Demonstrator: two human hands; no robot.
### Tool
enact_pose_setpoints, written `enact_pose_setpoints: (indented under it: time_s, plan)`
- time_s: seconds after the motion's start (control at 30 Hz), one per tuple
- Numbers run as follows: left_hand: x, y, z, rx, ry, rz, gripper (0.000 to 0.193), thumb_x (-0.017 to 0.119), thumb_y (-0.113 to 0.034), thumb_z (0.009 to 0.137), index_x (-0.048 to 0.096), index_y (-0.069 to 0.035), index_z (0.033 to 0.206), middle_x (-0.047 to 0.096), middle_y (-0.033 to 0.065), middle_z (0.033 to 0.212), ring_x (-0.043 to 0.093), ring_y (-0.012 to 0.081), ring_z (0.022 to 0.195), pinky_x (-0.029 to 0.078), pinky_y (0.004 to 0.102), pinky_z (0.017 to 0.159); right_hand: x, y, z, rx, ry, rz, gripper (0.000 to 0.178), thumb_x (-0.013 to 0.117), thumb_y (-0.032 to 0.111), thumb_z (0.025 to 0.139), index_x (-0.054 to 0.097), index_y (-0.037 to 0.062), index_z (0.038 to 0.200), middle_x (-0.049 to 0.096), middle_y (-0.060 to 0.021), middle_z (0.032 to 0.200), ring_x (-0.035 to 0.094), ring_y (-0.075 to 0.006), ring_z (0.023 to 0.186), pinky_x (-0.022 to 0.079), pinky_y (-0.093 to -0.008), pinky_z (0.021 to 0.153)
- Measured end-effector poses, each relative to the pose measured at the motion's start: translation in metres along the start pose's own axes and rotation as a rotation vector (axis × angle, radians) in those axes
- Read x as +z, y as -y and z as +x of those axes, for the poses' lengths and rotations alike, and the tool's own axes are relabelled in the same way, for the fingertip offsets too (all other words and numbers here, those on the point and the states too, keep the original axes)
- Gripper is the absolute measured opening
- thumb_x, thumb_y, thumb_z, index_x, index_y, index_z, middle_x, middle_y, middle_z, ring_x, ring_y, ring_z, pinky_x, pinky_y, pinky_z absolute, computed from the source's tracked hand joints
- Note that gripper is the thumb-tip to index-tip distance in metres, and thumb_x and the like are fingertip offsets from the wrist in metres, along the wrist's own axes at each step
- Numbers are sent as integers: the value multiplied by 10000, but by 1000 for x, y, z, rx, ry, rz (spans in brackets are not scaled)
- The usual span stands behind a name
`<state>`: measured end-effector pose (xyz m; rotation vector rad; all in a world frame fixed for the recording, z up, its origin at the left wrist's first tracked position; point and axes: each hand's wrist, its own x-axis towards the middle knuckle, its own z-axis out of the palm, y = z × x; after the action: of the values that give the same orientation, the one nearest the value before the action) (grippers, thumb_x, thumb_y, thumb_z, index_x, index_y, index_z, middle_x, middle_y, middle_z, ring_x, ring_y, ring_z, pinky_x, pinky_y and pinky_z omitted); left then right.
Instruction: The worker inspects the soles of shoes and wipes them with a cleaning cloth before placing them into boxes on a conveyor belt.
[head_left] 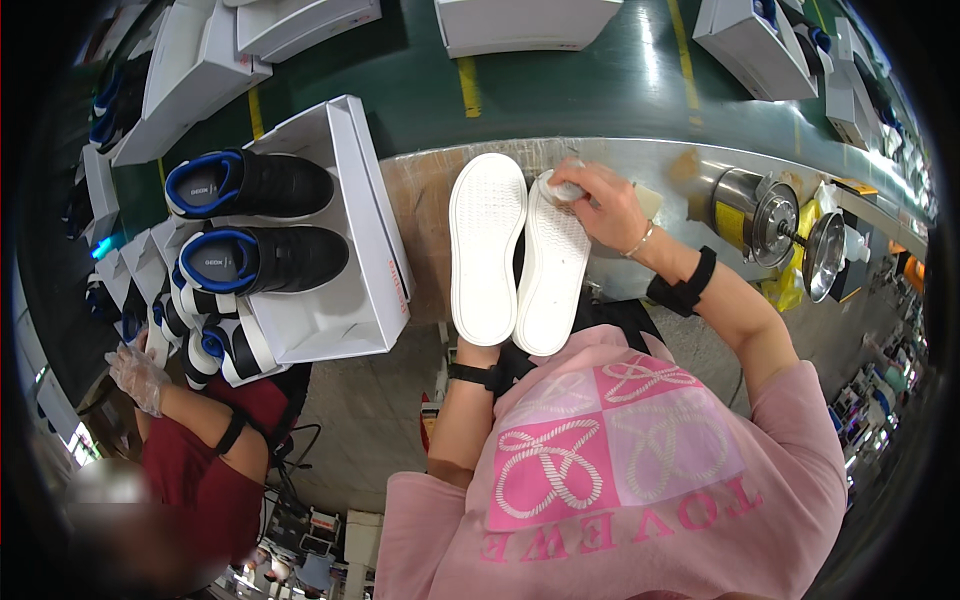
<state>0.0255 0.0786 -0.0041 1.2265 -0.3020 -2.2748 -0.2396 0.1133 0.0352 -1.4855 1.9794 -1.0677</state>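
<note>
Two white-soled shoes lie side by side, soles up, over the near edge of the work table: a left-hand shoe [487, 250] and a right-hand shoe [553, 265]. A little dark upper shows between them. My left forearm [462, 415] runs up beneath their heels; the hand itself is hidden by the shoes, so its fingers cannot be seen. My right hand [608, 205] is closed on a small whitish wad [563, 190], pressed against the toe end of the right-hand sole. Beside that hand, a cream pad [648, 203] shows partly.
An open white shoebox [365, 230] at left carries two black shoes with blue linings, a nearer one [300, 262] and a farther one [290, 187]. At right stands a metal canister [745, 212]. A co-worker's gloved hand [138, 378] is at lower left. More boxes line the green conveyor [540, 100].
</note>
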Motion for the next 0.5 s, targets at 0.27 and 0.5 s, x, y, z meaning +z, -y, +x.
enact_pose_setpoints:
  time_s: [0.27, 0.5]
  plan:
    - [-17, 3, 2, 108, 78, 325, 429, 536, -143, 1033, 457, 38, 1414, 566, 141, 1367, 560, 213, 1221, 463, 317, 1037, 13, 31, -5, -224, 108, 68, 494, 722, -18, 683, 648, 200, 1120, 655, -44, 1135, 640, -263, 903, 575, -384, 788]
    - [-14, 5, -3, 50, 20, 23, 527, 495, -341, 1046, 456, 22, 1426, 557, 175, 1406, 611, 286, 1218, 587, 408, 949, 9, -12, 12, 461, -46, 157, 310, 727, 42, 824, 657, 115, 1118, 715, -137, 908, 679, -299, 773, 560, -370, 741]
